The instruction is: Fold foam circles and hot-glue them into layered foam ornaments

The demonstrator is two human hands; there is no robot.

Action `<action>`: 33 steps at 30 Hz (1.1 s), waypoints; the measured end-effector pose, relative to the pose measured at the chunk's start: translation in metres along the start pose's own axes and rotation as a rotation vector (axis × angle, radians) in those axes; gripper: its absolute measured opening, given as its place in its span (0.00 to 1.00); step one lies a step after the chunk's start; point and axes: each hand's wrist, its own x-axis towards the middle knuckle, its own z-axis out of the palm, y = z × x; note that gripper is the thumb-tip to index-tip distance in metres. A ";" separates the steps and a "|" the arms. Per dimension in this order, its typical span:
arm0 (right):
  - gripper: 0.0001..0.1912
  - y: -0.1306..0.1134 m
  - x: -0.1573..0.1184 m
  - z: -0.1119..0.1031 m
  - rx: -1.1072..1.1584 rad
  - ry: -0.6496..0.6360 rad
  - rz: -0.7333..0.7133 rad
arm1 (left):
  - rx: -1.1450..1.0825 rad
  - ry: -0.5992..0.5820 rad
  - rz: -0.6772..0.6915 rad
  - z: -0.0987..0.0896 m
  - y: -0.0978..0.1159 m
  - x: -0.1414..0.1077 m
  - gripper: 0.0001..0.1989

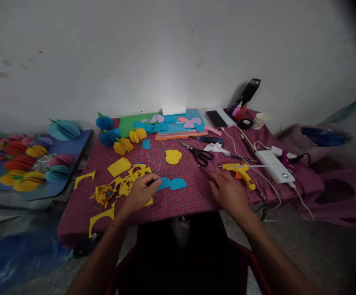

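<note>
Two blue paper half-discs lie side by side near the table's front edge. My left hand [142, 190] is closed, thumb against fingers, at the edge of the left blue half-disc [165, 183]; the fingertips hide its end. The right blue half-disc [178, 184] lies flat. My right hand [229, 190] hovers low over the cloth with its fingers apart and nothing in them. Just beyond it rests a yellow glue gun [238, 168]. Black-handled scissors [200, 154] lie farther back, their blades partly open. A yellow paper cutout stack [173, 156] sits mid-table.
Yellow paper scraps [131, 180] spread left of centre. Paper pumpkins [123, 145] stand at the back left, more on a blue board [76, 164]. A white power bank [274, 166] with cables, a phone [216, 119] and a paper cup [261, 120] occupy the right side.
</note>
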 end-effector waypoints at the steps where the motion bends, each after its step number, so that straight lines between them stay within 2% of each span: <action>1: 0.15 -0.004 0.006 0.000 0.064 0.029 -0.012 | -0.036 0.020 -0.027 0.007 0.000 -0.004 0.13; 3: 0.15 -0.020 0.013 0.002 0.292 0.014 -0.032 | -0.095 0.023 -0.068 0.020 0.003 -0.008 0.13; 6: 0.13 -0.050 0.020 0.008 0.714 -0.214 0.008 | -0.165 -0.003 -0.079 0.038 0.009 -0.005 0.13; 9: 0.11 -0.066 0.028 0.015 0.897 -0.374 0.099 | -0.237 -0.040 -0.093 0.047 0.011 0.001 0.13; 12: 0.12 -0.065 0.036 0.022 0.916 -0.429 0.158 | -0.282 -0.063 -0.097 0.049 0.006 0.004 0.13; 15: 0.12 -0.059 0.039 0.028 0.892 -0.428 0.156 | -0.335 -0.056 -0.102 0.049 0.000 0.006 0.11; 19: 0.12 -0.064 0.037 0.028 0.787 -0.377 0.101 | -0.296 -0.035 -0.091 0.047 -0.002 0.008 0.10; 22: 0.12 -0.062 0.031 0.019 0.691 -0.342 -0.013 | -0.178 -0.036 -0.062 0.044 -0.002 0.008 0.07; 23: 0.12 -0.054 0.027 0.014 0.636 -0.297 -0.051 | -0.138 -0.027 -0.048 0.043 -0.003 0.007 0.07; 25: 0.11 -0.026 0.019 0.002 0.461 -0.105 -0.068 | -0.086 0.011 -0.014 0.039 -0.006 0.002 0.07; 27: 0.11 0.016 0.009 -0.010 0.219 0.127 0.005 | -0.065 0.024 0.057 0.036 -0.010 -0.006 0.06; 28: 0.12 0.038 0.005 -0.016 0.084 0.193 0.047 | -0.066 0.006 0.118 0.036 -0.011 -0.010 0.06; 30: 0.17 0.079 -0.001 -0.023 -0.161 0.175 0.168 | -0.066 -0.040 0.267 0.036 -0.010 -0.021 0.07; 33: 0.18 0.114 -0.001 -0.025 -0.301 -0.030 0.269 | 0.001 -0.084 0.443 0.042 -0.004 -0.034 0.09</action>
